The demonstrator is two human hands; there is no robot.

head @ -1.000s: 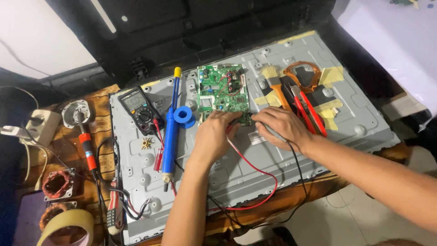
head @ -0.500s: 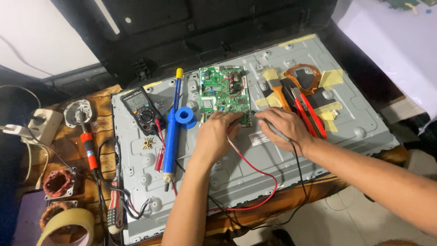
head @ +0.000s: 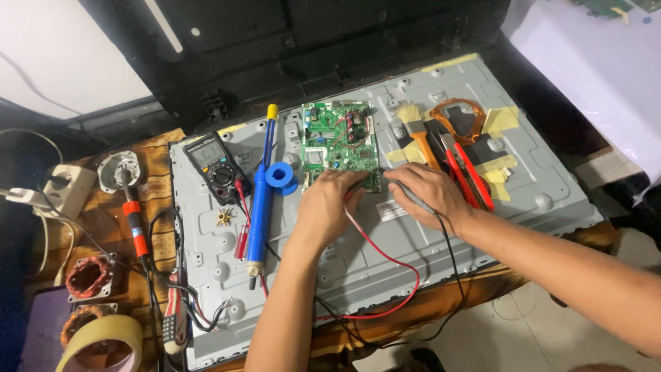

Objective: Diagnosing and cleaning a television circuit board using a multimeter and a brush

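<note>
A green circuit board point(head: 336, 141) sits on the grey metal back panel point(head: 523, 172) of a flat screen. My left hand point(head: 323, 207) holds a red probe, whose red lead point(head: 392, 258) loops down to the table edge, at the board's lower edge. My right hand point(head: 427, 193) holds a black probe with a black lead point(head: 444, 255), its tip pointing at the same lower edge. A dark multimeter point(head: 213, 165) lies to the left on the panel.
A blue desoldering pump point(head: 260, 207) and a blue solder spool point(head: 280, 177) lie left of the board. A brush point(head: 416, 134), orange scissors point(head: 458, 117) and red-handled tools point(head: 468, 172) lie right. A soldering iron point(head: 134, 217), tape roll point(head: 100, 344) and power strip point(head: 65, 189) occupy the wooden table.
Both hands stay at the board's lower edge with the probes; they have shifted only slightly.
</note>
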